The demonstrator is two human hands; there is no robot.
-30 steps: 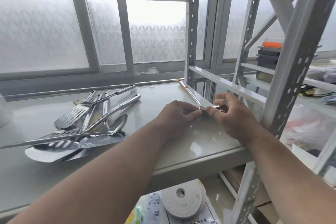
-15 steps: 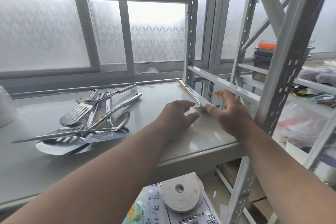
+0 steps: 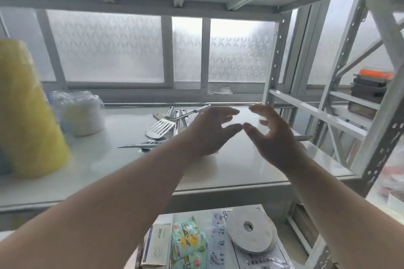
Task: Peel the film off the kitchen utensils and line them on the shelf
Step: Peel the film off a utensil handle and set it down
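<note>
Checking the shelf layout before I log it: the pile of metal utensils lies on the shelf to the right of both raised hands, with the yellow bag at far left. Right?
Not quite. The head view shows the pile of metal utensils left of both raised hands, behind the left hand, not right of the right hand. The yellow bag is indeed at far left of the shelf.

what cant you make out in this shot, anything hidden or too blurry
Head view only:
- Film: cannot tell whether any is stretched between left hand and right hand; motion blur.
- Utensil pile: partly hidden behind the left hand.
- Yellow object: blurred, cut by the left edge.

storage room | white slotted-steel shelving (image 3: pixel 275 54) | frosted windows (image 3: pixel 105 48) | stacked supplies (image 3: pixel 369 91)
</note>
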